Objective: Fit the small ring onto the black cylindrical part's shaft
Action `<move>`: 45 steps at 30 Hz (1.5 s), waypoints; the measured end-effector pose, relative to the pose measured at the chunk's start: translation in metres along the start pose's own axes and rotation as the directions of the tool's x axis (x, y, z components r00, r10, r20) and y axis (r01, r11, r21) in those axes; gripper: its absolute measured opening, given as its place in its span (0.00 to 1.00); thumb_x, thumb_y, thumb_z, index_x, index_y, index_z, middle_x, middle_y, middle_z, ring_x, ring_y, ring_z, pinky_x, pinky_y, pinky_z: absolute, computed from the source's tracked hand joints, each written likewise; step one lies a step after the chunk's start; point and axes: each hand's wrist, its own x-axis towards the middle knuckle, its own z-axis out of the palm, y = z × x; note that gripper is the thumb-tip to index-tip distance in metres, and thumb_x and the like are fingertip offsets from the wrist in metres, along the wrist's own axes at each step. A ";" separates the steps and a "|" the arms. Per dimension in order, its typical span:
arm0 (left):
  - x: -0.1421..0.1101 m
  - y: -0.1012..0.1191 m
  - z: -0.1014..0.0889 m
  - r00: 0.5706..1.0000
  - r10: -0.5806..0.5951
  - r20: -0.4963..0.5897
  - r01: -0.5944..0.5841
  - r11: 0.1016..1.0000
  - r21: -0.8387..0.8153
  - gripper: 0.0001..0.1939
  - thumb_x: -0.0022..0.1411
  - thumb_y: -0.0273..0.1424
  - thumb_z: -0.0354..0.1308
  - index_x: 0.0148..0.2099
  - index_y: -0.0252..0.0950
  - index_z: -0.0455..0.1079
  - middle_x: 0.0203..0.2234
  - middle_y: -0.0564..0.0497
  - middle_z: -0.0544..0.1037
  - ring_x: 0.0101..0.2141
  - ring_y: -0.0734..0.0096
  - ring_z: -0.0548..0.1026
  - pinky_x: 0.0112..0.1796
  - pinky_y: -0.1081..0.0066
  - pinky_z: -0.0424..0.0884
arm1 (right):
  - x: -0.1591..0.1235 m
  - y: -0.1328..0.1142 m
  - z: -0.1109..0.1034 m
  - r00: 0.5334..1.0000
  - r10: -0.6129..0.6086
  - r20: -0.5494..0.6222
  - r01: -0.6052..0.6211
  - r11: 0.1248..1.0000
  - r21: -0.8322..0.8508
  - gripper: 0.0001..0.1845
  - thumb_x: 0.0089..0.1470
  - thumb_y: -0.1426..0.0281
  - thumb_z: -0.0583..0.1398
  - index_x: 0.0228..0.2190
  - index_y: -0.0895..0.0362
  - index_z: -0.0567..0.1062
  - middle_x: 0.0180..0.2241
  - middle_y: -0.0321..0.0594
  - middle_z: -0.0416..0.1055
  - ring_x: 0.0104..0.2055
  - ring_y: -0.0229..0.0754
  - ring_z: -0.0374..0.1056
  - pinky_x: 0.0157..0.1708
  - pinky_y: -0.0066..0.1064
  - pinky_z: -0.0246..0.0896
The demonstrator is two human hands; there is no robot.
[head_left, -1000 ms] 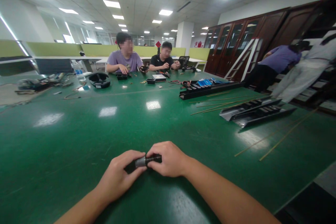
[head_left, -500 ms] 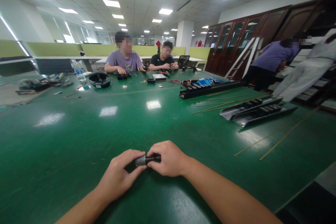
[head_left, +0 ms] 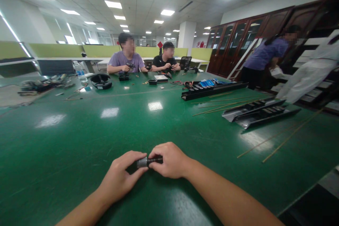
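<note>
Low in the middle of the head view, both my hands hold a small grey-and-black cylindrical part (head_left: 142,162) just above the green table (head_left: 87,141). My left hand (head_left: 123,173) pinches its wider grey end between thumb and fingers. Around the thinner dark end, the thumb and fingers of my right hand (head_left: 169,160) are closed. The part lies roughly level, pointing left to right. Its exact kind is too small to make out, and my right fingers partly hide it.
Black metal channels (head_left: 265,116) and thin brass-coloured rods (head_left: 288,137) lie at right. A longer black channel (head_left: 212,90) with blue pieces is behind them. A black headset (head_left: 100,81) stands far left. Two people (head_left: 124,60) sit opposite; others stand by the cabinets (head_left: 233,47).
My hands and the part stay almost still. Across the table, the person in purple has raised a dark object. At right, the bending person has shifted and now holds something white.
</note>
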 end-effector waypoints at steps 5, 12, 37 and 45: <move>-0.001 -0.002 0.000 1.000 0.001 0.000 -0.001 1.000 -0.001 0.14 0.61 0.34 0.62 0.50 0.41 0.73 0.40 0.48 0.80 0.41 0.65 0.78 0.43 0.69 0.76 | 0.000 0.000 0.000 1.000 -0.001 -0.002 0.001 1.000 -0.004 0.10 0.51 0.66 0.63 0.37 0.55 0.79 0.34 0.39 0.78 0.35 0.42 0.73 0.37 0.29 0.63; -0.002 -0.004 -0.001 1.000 -0.007 0.002 0.007 1.000 0.002 0.15 0.61 0.34 0.63 0.50 0.43 0.72 0.41 0.50 0.79 0.42 0.67 0.78 0.44 0.70 0.75 | 0.000 0.001 0.000 1.000 -0.013 -0.009 0.013 1.000 -0.019 0.10 0.51 0.65 0.63 0.36 0.55 0.79 0.33 0.39 0.78 0.34 0.42 0.72 0.36 0.29 0.62; -0.002 -0.006 0.000 0.999 0.044 -0.013 -0.043 0.998 0.036 0.16 0.61 0.33 0.63 0.51 0.45 0.70 0.40 0.53 0.79 0.41 0.70 0.77 0.43 0.72 0.74 | 0.000 0.004 0.004 0.999 0.014 -0.029 -0.014 1.000 -0.014 0.10 0.51 0.63 0.64 0.34 0.55 0.79 0.32 0.37 0.78 0.34 0.40 0.72 0.35 0.28 0.61; -0.003 -0.007 -0.002 1.000 0.025 -0.013 -0.024 0.999 0.037 0.16 0.61 0.33 0.63 0.51 0.44 0.70 0.41 0.52 0.79 0.42 0.69 0.77 0.44 0.71 0.74 | 0.001 0.004 -0.001 0.999 0.029 -0.031 -0.029 0.999 -0.023 0.09 0.51 0.63 0.64 0.33 0.55 0.79 0.31 0.37 0.77 0.33 0.40 0.72 0.34 0.27 0.59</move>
